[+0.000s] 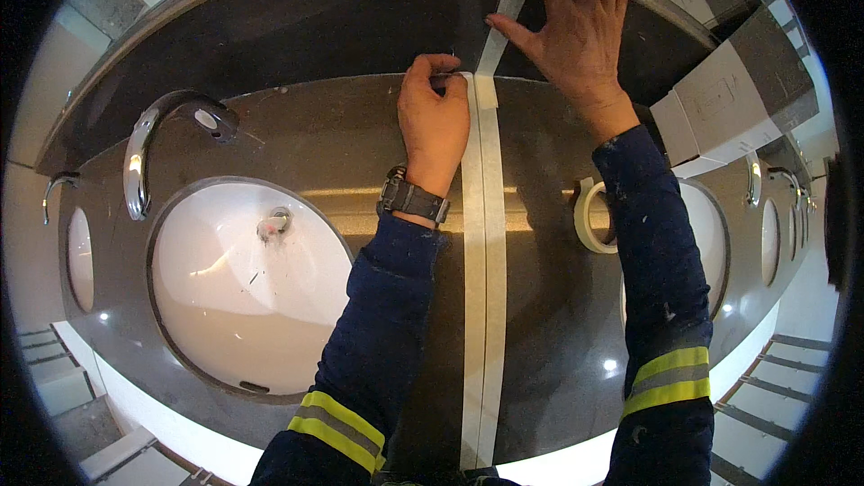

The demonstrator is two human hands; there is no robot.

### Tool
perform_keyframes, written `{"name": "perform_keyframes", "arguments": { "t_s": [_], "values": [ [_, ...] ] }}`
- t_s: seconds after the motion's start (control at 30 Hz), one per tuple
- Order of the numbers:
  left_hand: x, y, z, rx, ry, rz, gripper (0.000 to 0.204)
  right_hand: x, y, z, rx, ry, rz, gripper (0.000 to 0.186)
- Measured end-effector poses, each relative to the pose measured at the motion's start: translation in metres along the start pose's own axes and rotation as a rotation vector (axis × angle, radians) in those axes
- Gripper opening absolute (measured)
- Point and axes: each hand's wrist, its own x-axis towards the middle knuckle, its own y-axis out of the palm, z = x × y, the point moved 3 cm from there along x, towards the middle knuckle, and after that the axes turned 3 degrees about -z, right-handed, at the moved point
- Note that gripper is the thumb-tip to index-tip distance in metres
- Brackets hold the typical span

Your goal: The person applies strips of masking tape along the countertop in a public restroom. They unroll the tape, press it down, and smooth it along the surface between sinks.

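- The left grip (434, 117) is holding a curled posture, thumb and index finger close together, at the far end of two parallel tape strips (485, 306); whether it is pinching anything cannot be told.
- The right grip (583, 45) is spreading wide over the dark backsplash (360, 9), its thumb tip reaching the upright tape strip (491, 52); its palm side is facing away from view.
- The two tape strips are running side by side along the counter (549, 324), between the left basin (243, 306) and the right basin (711, 216).
- The tape roll (585, 225) is resting on the counter, partly hidden by the right sleeve (657, 252).
- A curved chrome faucet (137, 162) is standing beside the left basin.
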Motion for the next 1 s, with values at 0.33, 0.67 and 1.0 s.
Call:
{"name": "perform_keyframes", "arguments": {
  "t_s": [0.33, 0.67, 1.0],
  "values": [
    [0.002, -0.006, -0.002, -0.085, -0.023, -0.059, 0.018, 0.008, -0.005, -0.008, 0.155, -0.022, -0.016, 0.074],
    [0.003, -0.005, 0.001, -0.093, -0.037, -0.062, 0.02, 0.017, 0.006, -0.025, 0.288, -0.025, -0.189, 0.043],
    [0.002, -0.002, 0.002, -0.099, -0.028, -0.041, 0.019, 0.012, 0.006, -0.006, 0.184, 0.038, -0.141, 0.036]
  ]
}}
